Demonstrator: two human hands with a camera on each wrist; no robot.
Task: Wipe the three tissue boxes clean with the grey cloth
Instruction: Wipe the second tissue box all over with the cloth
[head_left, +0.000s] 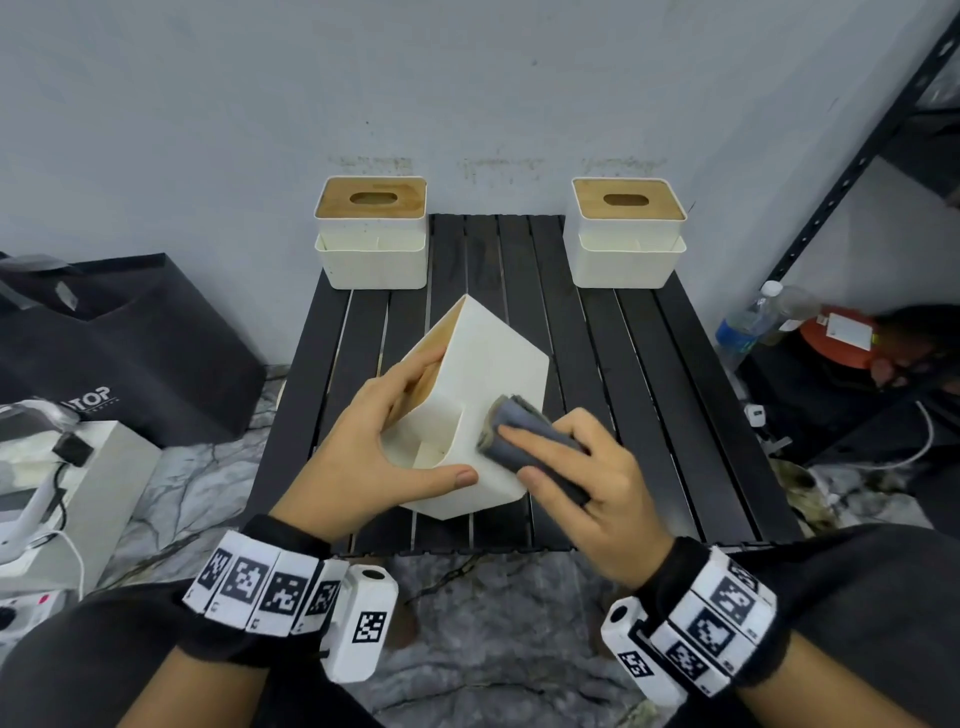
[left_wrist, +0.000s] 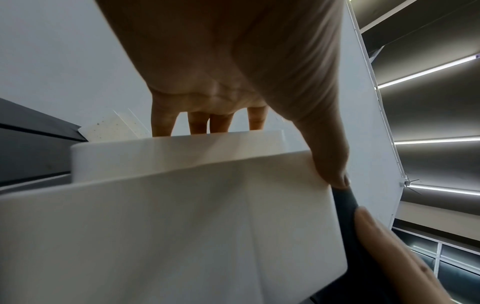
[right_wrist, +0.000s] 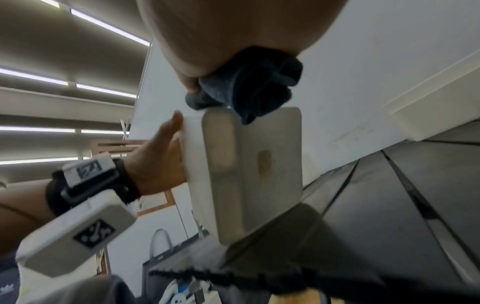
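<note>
A cream tissue box (head_left: 483, 364) with a wooden lid stands tipped on its side in the middle of the black slatted table (head_left: 649, 374). My left hand (head_left: 374, 441) grips it, fingers over the lid side and thumb along the near edge. My right hand (head_left: 576, 478) holds the folded grey cloth (head_left: 524, 436) and presses it against the box's side. The left wrist view shows the box (left_wrist: 168, 226) with my thumb on its corner. In the right wrist view the cloth (right_wrist: 249, 88) sits at the top edge of the box (right_wrist: 259, 168). Two more tissue boxes stand upright at the back left (head_left: 371, 234) and back right (head_left: 628, 234).
A black bag (head_left: 119, 338) sits on the floor at the left, with white boxes and cables (head_left: 57, 483) in front of it. At the right stand a black metal shelf (head_left: 883, 130), a water bottle (head_left: 753, 317) and an orange object (head_left: 841, 338). A grey wall is behind the table.
</note>
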